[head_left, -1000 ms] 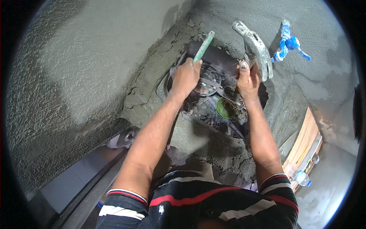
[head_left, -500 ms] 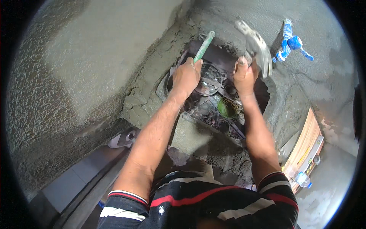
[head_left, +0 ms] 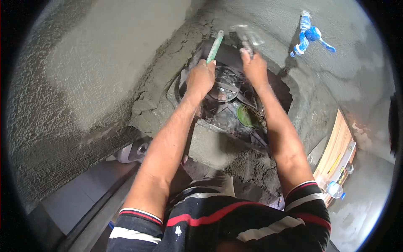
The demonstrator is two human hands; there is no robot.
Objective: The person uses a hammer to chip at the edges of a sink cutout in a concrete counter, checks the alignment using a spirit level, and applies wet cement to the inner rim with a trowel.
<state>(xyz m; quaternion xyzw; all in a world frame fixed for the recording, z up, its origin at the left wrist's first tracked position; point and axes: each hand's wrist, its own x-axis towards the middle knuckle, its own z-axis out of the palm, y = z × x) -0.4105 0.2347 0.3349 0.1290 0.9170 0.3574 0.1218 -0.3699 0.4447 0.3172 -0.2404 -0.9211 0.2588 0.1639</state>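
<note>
Rough grey cement walls meet in a corner, and below them a ragged-edged hole point(head_left: 280, 86) shows dark inside. Over the hole, one green bar point(head_left: 215, 47) stands out of the left hand point(head_left: 200, 80), which is closed around it with the thumb along its side. Its long axis slants, the visible end pointing away from the person and slightly right; the other end is hidden by the fist. One hammer point(head_left: 248, 34) is in the right hand point(head_left: 255, 68), gripped by the handle. That handle points away and slightly left, while the blurred head lies crosswise above the fist, just right of the bar's tip.

Inside the hole are one round metal frame point(head_left: 226, 87) and one green bowl point(head_left: 247, 115), with thin wire beside the bowl. One blue-and-white tap point(head_left: 311, 34) sticks out from the wall at right. Lower right, one wooden board point(head_left: 336, 140) bears one level point(head_left: 345, 158) and one yellow pencil point(head_left: 334, 164); one clear bottle point(head_left: 335, 190) with a blue cap is near its lower end.
</note>
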